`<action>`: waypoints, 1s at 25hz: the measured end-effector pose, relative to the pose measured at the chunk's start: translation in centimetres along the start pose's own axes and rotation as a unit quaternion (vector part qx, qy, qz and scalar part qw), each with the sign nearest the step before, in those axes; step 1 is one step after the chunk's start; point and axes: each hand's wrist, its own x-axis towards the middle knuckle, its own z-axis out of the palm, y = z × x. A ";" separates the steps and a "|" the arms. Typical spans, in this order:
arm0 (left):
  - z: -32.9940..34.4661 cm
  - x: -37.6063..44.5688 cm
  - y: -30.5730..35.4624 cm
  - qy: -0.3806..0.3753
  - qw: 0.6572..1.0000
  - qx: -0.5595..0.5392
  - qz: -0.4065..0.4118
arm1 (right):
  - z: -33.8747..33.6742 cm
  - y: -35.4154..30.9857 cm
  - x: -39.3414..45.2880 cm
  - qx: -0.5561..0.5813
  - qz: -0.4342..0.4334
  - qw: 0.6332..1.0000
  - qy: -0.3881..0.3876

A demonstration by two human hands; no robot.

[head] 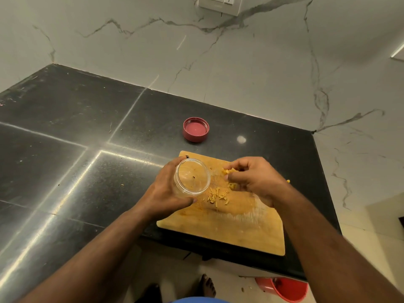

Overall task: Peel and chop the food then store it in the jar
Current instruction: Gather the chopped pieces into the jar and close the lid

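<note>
our right hand point(251, 178) was curled, pinching a small clump of yellow chopped pieces point(228, 171) between thumb and fingertips, held just above the cutting board point(240, 228). our left hand point(166, 193) gripped the clear jar point(192, 177), fingers wrapped round its wall, mouth tilted toward the right hand, right beside the pinched clump. the jar looked nearly empty, one tiny dark speck inside, we couldn't tell what it was.

outward from there: more chopped bits point(216, 196) lay scattered on the board just below the jar mouth, and a stray bit point(288, 181) sat beyond the right wrist. the board lay on the dark tabletop point(87, 149), its near end overhanging the edge. the red lid point(196, 129) lay upside down on the tabletop behind the board, well apart from the jar. a red bucket point(284, 288) stood on the floor below.

step, as we judged it: peeling and chopping done, storing just begun. the next move called for bringing the pinch over the jar mouth and letting go, then gathering the loose bits, small and easy to drop. lid not yet on.
</note>
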 end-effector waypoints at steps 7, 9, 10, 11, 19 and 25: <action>0.7 0.0 1.1 -0.017 0.999 -0.043 0.001 | 5.7 -3.8 0.5 -0.342 -0.111 0.933 -0.008; 0.6 -0.1 0.9 -0.021 0.999 -0.044 -0.004 | 5.7 -3.9 0.4 -0.344 -0.127 0.930 -0.003; 0.5 -0.2 0.7 -0.019 0.999 -0.044 -0.004 | 5.3 -3.9 0.4 -0.321 -0.142 0.936 0.008; 0.5 -0.4 0.5 -0.015 0.999 -0.044 -0.003 | 4.6 -3.8 0.2 -0.292 -0.155 0.943 0.022; 0.3 -0.9 -0.9 0.034 0.999 -0.034 -0.004 | 1.5 3.4 1.7 -0.120 -0.064 0.988 0.069; 0.9 -0.9 -1.9 0.045 0.999 -0.025 0.004 | 2.1 6.6 3.5 -0.349 -0.098 0.924 0.118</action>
